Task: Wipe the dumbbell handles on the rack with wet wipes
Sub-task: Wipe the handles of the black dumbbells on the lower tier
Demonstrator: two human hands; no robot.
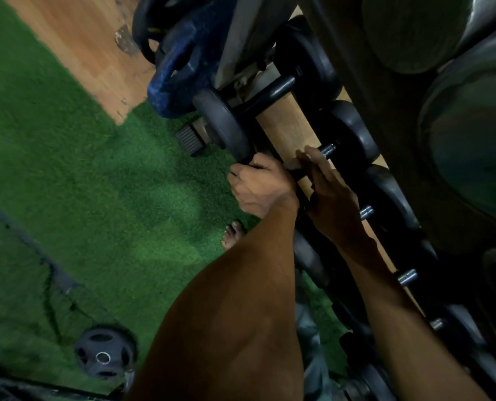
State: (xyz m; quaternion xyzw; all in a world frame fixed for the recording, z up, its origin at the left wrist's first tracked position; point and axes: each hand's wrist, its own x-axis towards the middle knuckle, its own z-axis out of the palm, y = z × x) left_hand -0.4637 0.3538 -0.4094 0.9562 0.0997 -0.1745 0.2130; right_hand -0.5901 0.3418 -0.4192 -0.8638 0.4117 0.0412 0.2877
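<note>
While both hands (293, 183) grip it, the dumbbell handle (327, 150) lies between them.

black dumbbells (272, 94), green turf (96, 183)

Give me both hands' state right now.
Left hand: curled, gripping a dumbbell end; exact hold unclear.
Right hand: wrapped round that dumbbell's handle; wipe not visible.

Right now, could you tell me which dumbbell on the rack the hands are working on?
The second dumbbell from the far end; both hands meet on its handle, while its neighbours sit untouched.
</note>
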